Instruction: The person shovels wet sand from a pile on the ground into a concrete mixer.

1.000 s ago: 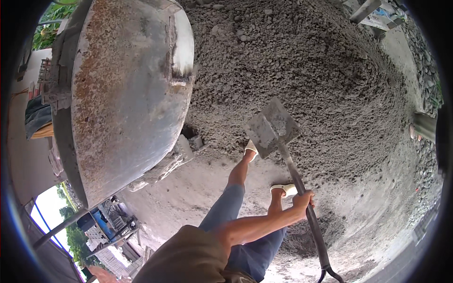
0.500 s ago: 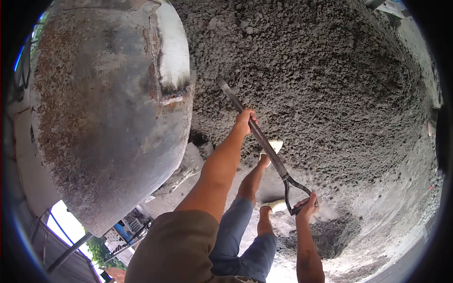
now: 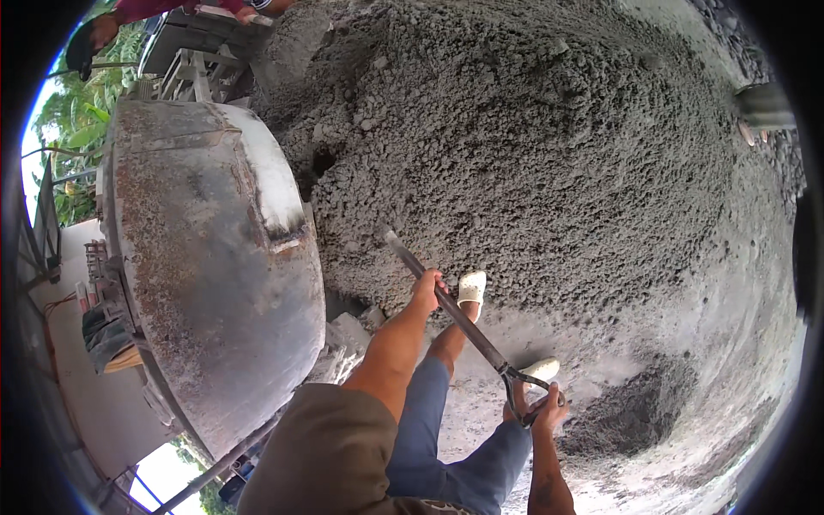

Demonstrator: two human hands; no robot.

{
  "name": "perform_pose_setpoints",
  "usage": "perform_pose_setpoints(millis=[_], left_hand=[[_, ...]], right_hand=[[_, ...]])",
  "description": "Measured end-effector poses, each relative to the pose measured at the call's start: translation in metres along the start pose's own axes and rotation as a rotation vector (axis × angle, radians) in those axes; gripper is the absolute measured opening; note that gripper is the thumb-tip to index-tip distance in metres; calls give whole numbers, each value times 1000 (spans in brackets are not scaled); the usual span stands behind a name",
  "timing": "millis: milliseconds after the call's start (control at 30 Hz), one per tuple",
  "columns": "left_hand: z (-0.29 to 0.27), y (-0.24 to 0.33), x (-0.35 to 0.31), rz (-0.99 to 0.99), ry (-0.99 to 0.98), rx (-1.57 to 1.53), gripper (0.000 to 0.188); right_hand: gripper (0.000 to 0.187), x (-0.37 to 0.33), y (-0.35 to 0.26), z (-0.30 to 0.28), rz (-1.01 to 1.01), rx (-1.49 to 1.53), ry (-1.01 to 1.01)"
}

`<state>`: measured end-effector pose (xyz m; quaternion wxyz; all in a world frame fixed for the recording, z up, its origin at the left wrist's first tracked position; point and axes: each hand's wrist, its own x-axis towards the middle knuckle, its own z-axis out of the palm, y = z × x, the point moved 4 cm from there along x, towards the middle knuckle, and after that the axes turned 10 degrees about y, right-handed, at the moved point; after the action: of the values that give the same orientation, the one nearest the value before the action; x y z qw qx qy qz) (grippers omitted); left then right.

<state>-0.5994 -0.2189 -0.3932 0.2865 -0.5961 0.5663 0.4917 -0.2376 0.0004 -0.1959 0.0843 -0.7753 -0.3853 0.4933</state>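
Between our two hands runs a shovel [image 3: 468, 322], its long dark shaft slanting from lower right up toward the upper left, where its far end meets the edge of a big pile of grey mixed gravel and cement [image 3: 549, 154]; we cannot make out the blade. Our left hand [image 3: 427, 290] is wrapped closed around the shaft partway up, fingers curled fully over it. Our right hand [image 3: 545, 410] is closed around the D-shaped grip at the shaft's lower end. Below the shaft we see our own legs in blue trousers, with a pale sandal [image 3: 471, 286] just beside the left hand and another sandal [image 3: 541, 370] near the handle grip. To our left stands the rusty, cement-crusted drum of a concrete mixer [image 3: 206, 275], close against the pile. A small dark heap of wet mix [image 3: 631, 416] lies on the ground to the right of our right hand. At the top left edge, another person [image 3: 129, 17] leans over.
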Motion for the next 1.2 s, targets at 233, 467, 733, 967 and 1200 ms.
perform_pose_setpoints(millis=[233, 467, 733, 967, 1200], left_hand=[[34, -68, -143, 25, 21, 61, 11], [83, -123, -314, 320, -25, 75, 20], [86, -228, -504, 386, -314, 169, 30], [-62, -304, -543, 99, -640, 22, 33], [-179, -377, -421, -107, -219, -62, 38]], right_hand=[[48, -14, -15, -143, 98, 248, -30], [45, 68, 29, -240, 489, 245, -376], [46, 56, -63, -418, 131, 146, -598], [45, 167, 26, -554, 269, -59, -441], [35, 245, 18, -580, -119, -789, -294]])
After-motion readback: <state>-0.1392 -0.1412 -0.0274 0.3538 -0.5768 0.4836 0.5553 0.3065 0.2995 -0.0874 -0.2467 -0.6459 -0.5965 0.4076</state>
